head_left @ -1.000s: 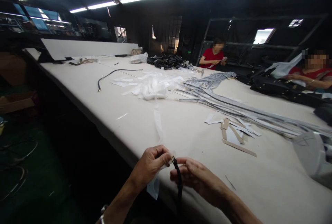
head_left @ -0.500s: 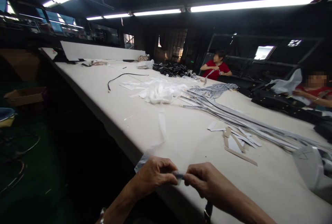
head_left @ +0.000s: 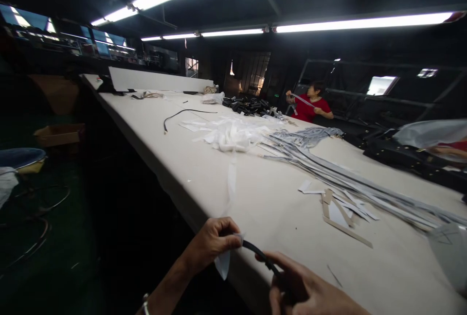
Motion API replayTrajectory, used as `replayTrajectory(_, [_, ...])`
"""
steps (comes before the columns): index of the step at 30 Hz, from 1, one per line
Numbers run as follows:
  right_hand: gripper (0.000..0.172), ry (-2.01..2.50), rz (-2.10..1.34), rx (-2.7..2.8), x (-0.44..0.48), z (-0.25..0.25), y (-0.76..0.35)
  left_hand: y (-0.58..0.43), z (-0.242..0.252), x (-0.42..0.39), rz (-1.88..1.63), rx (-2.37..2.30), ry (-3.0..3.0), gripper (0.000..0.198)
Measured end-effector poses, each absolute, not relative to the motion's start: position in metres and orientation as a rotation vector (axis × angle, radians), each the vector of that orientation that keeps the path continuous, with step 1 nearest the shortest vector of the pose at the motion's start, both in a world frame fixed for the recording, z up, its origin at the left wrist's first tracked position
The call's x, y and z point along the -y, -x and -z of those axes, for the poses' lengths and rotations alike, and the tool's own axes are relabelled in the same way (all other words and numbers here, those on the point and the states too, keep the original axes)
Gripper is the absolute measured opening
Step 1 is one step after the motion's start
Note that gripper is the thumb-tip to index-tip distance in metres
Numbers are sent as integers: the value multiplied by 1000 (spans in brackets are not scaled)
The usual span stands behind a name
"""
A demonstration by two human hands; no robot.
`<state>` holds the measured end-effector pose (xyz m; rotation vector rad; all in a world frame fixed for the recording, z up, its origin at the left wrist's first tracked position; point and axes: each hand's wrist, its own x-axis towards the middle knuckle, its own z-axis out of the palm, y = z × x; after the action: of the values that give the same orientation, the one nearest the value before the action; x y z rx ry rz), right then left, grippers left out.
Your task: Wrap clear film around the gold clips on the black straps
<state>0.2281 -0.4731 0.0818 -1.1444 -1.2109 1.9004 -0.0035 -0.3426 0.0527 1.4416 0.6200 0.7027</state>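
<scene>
My left hand [head_left: 215, 244] pinches one end of a dark strap [head_left: 255, 249] together with a white translucent strip [head_left: 223, 265], whose loose end hangs below the fingers. From there the strap curves down into my right hand [head_left: 301, 286], which is closed around it at the lower edge of the view. Both hands are over the near edge of the table. A length of white strip [head_left: 232, 179] lies on the table from my left hand to a heap of white translucent strips [head_left: 233, 135].
Grey-wrapped straps [head_left: 328, 169] stretch across the right of the table [head_left: 175, 169]. Card offcuts [head_left: 345, 213] lie nearer. Black pieces [head_left: 251, 105] are piled at the back, and a dark cord [head_left: 182, 113] lies left. A person in red [head_left: 310, 106] handles a strip across the table.
My right hand has moved right and down along the strap, so a bare dark length now shows between my hands. The view has shifted slightly. The person opposite has spread their arms.
</scene>
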Motion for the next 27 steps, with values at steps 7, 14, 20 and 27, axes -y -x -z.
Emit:
replayTrajectory(7, [92, 1148, -1707, 1374, 491, -107, -264, 8, -26, 331, -531, -716, -1350, 35])
replayTrajectory(14, [56, 1457, -1645, 1203, 479, -99, -267, 9, -29, 334, -406, -701, -1323, 39])
replayTrajectory(20, [58, 1621, -1506, 1449, 459, -98, -264, -3, -27, 344, -320, -647, -1308, 23])
replayTrajectory(27, [22, 1732, -1648, 1414, 452, -129, -257, -24, -47, 357, -305, -641, -1275, 17])
